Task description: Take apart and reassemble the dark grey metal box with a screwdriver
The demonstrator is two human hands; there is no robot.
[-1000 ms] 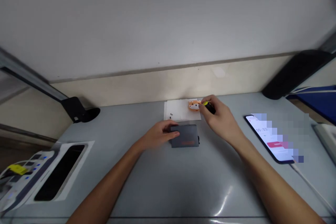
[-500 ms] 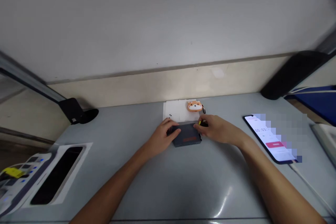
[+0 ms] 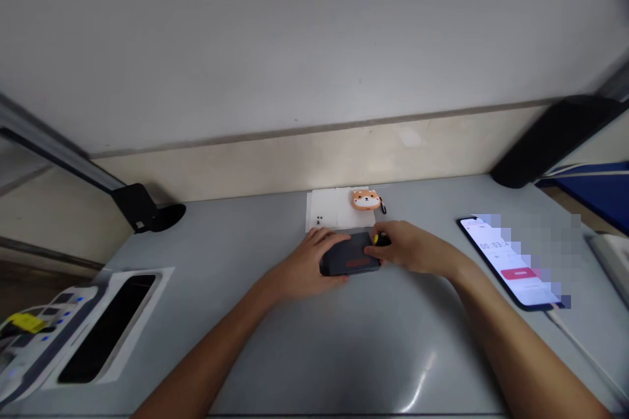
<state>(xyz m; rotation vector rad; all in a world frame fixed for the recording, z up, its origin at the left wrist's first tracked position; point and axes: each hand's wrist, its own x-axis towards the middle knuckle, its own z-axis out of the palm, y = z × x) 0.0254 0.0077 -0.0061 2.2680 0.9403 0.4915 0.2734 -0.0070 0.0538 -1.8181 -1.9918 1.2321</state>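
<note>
A flat dark grey box [image 3: 350, 255] with a row of small vent holes along its near side rests on the table. My left hand [image 3: 314, 258] is wrapped around its left end, thumb at the near side and fingers over the far edge. At the box's right end, my right hand [image 3: 396, 247] pinches a small black-and-yellow tool [image 3: 377, 239]; most of it is hidden in the fingers. Behind the box lie white paper sheets [image 3: 324, 204], with several tiny black pieces [image 3: 319, 218] that look like screws. An orange dog-face case [image 3: 366, 200] sits on the paper.
To the right, a lit phone [image 3: 511, 268] shows a timer, with a white cable [image 3: 580, 347] plugged in. A dark-screened phone [image 3: 108, 327] lies at the left beside a power strip [image 3: 54, 334]. Black stands [image 3: 531, 144] rise near the back wall.
My left hand has shifted from the box's far left corner to a grip across its left end, thumb now at the near side. My right hand stays at the right end with the tool.
</note>
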